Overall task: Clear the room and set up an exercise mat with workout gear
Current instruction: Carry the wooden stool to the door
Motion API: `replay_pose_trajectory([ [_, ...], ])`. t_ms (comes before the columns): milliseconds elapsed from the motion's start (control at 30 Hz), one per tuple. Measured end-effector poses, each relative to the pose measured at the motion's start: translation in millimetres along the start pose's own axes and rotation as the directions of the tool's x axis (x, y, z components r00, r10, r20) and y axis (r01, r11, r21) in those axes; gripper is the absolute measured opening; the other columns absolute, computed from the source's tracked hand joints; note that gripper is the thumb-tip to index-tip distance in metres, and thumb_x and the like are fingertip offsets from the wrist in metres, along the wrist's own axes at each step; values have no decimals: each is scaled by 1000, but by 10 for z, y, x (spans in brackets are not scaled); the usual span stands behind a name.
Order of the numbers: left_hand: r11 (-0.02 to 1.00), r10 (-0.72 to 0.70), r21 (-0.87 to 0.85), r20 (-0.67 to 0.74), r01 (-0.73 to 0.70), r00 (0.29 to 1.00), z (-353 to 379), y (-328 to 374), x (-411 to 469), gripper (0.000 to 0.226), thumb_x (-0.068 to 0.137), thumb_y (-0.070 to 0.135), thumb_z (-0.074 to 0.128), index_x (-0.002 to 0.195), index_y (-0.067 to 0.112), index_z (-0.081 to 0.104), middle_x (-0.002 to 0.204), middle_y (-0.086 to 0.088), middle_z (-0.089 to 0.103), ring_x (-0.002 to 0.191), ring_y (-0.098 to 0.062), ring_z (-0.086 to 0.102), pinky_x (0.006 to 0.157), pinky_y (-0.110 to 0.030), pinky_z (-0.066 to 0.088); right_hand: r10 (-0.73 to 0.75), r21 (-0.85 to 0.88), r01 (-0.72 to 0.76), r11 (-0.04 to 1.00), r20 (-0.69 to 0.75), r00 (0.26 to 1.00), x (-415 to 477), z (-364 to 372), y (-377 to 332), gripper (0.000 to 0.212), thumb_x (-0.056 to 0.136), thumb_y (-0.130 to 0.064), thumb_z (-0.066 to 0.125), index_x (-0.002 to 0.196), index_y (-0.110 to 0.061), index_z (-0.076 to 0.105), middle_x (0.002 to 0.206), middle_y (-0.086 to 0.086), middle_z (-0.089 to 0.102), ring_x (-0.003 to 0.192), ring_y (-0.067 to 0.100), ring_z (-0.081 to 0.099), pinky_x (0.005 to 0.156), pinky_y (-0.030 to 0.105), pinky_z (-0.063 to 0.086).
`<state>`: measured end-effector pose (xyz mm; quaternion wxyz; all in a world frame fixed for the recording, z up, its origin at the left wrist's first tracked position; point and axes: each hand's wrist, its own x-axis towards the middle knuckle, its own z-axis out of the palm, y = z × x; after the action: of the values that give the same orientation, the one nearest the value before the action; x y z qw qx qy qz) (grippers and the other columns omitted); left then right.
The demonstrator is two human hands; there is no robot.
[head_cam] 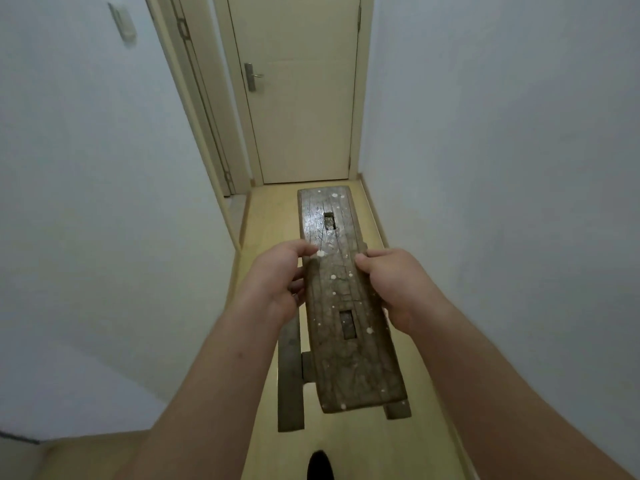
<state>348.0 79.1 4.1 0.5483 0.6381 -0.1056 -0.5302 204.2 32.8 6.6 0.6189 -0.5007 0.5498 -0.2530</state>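
In a narrow hallway, centre frame: old wooden bench [346, 358], paint-spattered, running lengthwise toward the closed door [301, 116] at the far end. Both forearms are extended forward and converge on the seat plank about mid-length. Left hand [273, 282] grips the left edge, thumb on top and fingers curled underneath. Right hand [394, 282] grips the right edge the same way, thumb tip on the top face. Two mortise slots in the plank, one far of the hands [329, 221], one near [347, 324]. Bench legs splay out at the near end; can't tell if they touch the floor [266, 216]. Dark shoe tip [320, 465] at the near edge.
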Motion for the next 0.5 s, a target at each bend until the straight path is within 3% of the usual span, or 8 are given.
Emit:
replay_pose_trajectory([
  [167,999,5,39,45,-7,999,438,571,839,18,85,16,66,101,7,65,63,-3,64,50,-15,58,58,-32,48,-19,-1,19,1000,-61,998,945,-106,-411,25,100,-13,55,86,-3,72,85,13,77,62,14,72,50,24,52],
  [267,999,2,44,40,-4,999,735,908,1420,15,86,16,66,99,8,65,59,-2,62,41,-12,55,54,-31,47,-37,-12,37,999,-84,996,1631,-178,-652,23,98,-13,57,87,-1,73,89,16,77,77,24,74,68,40,61],
  [367,998,1,57,17,-2,1000,1055,1184,2084,16,87,15,65,102,8,63,60,-3,60,41,-14,53,55,-32,48,-54,-10,54,999,-88,995,2413,-282,-864,25,97,-14,59,81,2,70,91,18,76,84,30,73,84,47,58],
  [433,998,-4,60,-5,4,1000,1296,1388,2536,17,87,16,64,101,7,63,61,-5,59,40,-15,52,57,-32,47,-61,-32,59,998,-63,996,2989,-365,-1022,25,94,-18,59,88,4,69,94,22,74,87,35,72,86,51,57],
  [500,998,-21,64,-24,22,999,1478,1576,2884,16,87,17,64,99,6,64,61,-5,58,39,-14,49,54,-31,46,-61,-36,60,998,-26,998,3449,-430,-1175,26,93,-19,58,95,6,68,101,28,69,79,32,69,76,43,54],
])
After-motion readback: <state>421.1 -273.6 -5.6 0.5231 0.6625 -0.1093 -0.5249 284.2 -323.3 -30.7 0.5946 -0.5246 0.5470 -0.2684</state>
